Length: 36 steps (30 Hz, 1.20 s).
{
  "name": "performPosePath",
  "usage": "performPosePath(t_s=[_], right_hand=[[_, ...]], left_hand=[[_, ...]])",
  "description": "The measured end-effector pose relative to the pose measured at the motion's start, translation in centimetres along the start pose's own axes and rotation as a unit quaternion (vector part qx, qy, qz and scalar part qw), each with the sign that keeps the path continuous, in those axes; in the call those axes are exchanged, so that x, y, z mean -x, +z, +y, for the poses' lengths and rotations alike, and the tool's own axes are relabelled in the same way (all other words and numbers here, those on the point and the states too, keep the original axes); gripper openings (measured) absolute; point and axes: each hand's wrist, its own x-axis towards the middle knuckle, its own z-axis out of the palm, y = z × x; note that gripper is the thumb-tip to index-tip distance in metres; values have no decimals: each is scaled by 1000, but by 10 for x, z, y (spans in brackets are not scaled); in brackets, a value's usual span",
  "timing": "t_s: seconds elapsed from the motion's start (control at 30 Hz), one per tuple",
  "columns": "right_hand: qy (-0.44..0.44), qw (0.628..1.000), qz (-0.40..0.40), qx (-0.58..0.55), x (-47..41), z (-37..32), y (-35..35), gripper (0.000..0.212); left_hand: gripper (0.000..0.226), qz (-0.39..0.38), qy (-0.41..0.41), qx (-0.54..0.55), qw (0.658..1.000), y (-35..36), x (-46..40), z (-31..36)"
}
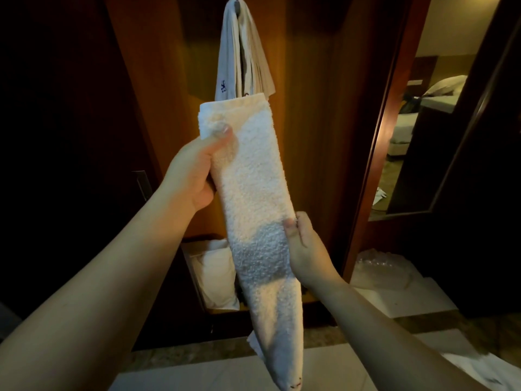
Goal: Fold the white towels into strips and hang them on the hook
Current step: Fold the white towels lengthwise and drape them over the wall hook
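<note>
fingers of left hand (194, 176) and right hand (306, 244) are pinching the folded towel strip (253, 193) taut at frame centre, readying it for the hook (237, 2) at top.

Dim room in warm amber light. A dark wooden wall panel (315, 114) fills the centre, beside a darker door (56, 114) at left. At right, a framed mirror (439, 108) reflects a bed (406, 128) with a pillow (445, 84). Below, a pale stone ledge (406, 303) and a wooden bin (197, 277) lined in white.
</note>
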Motion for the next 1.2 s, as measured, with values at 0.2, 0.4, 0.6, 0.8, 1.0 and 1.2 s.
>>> performPosePath(t_s=[0.2, 0.4, 0.6, 0.8, 1.0, 1.2], right_hand=[[36, 997, 23, -67, -11, 1, -8, 40], [267, 901, -317, -127, -25, -3, -42, 83], [291, 867, -399, -61, -21, -1, -51, 33], [340, 858, -309, -229, -12, 13, -60, 75], [376, 817, -346, -268, 0, 27, -61, 92], [346, 829, -378, -224, -3, 21, -63, 81]], left_hand=[[21, 84, 15, 4, 996, -2, -11, -4], [18, 208, -59, 25, 976, 1, -35, -8], [27, 256, -119, -35, 959, 14, -62, -19], [50, 246, -141, -62, 957, 20, -79, -34], [55, 256, -169, -65, 950, 22, -100, -49], [55, 247, -188, -80, 947, 10, -109, -67]])
